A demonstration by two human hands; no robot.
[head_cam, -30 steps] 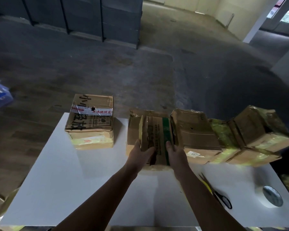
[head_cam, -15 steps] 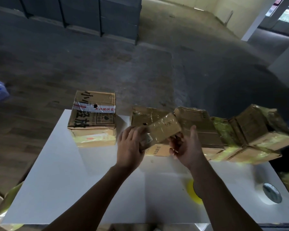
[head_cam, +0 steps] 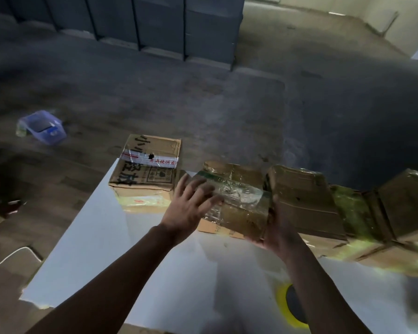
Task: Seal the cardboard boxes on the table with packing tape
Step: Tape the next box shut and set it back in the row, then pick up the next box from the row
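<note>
A small cardboard box (head_cam: 239, 203) wrapped in clear and green tape is lifted above the white table (head_cam: 106, 249). My right hand (head_cam: 275, 232) holds its right end from below, fingers curled round it. My left hand (head_cam: 191, 206) lies on its left end with fingers spread. A roll of yellow tape (head_cam: 291, 307) lies on the table near the front edge, partly behind my right forearm. A taller box (head_cam: 147, 174) with black writing and a red-and-white tape strip stands at the table's far left.
A row of taped cardboard boxes (head_cam: 311, 201) runs along the table's far right side. A blue plastic container (head_cam: 42, 127) lies on the floor to the left. A white cable (head_cam: 7, 257) trails on the floor by the table's left edge.
The small box has been turned over in my hands and now lies flatter, with taped side up. My left hand has opened over its left end. The view has shifted right.
</note>
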